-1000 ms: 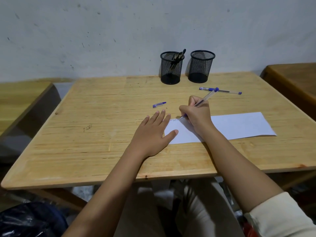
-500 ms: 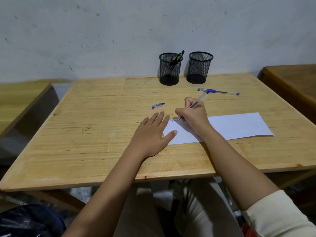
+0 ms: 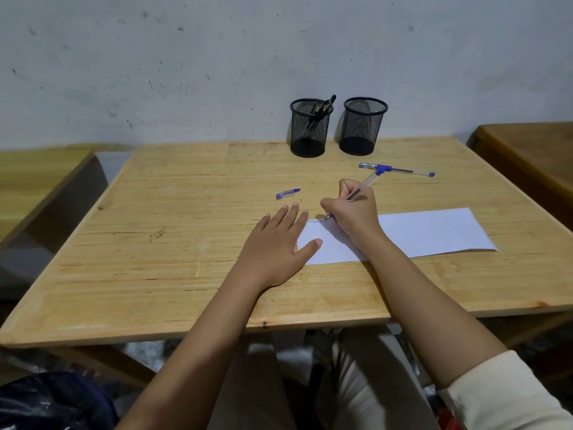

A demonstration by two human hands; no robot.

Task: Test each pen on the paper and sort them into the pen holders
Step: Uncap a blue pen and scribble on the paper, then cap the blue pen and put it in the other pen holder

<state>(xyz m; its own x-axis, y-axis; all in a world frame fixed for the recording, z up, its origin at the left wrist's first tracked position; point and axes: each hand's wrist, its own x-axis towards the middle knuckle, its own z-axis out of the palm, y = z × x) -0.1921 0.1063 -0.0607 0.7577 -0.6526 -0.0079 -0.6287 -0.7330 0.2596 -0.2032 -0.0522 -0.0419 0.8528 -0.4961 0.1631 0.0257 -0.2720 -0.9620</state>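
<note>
The right hand [image 3: 353, 212] curls its fingers round a clear pen [image 3: 366, 184] and puts the tip on the top left corner of the paper [image 3: 434, 231]. The left hand [image 3: 273, 246] lies flat and open with its thumb on the paper, so I think this pen is being tested. Next it must go into the left pen holder [image 3: 310, 131], which has dark pens in it, or the right pen holder [image 3: 361, 128], but the scribbles are too small to tell if the ink is good.

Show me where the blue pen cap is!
In the head view, the pen cap lies on the table beyond the left hand, left of the right hand.
</note>
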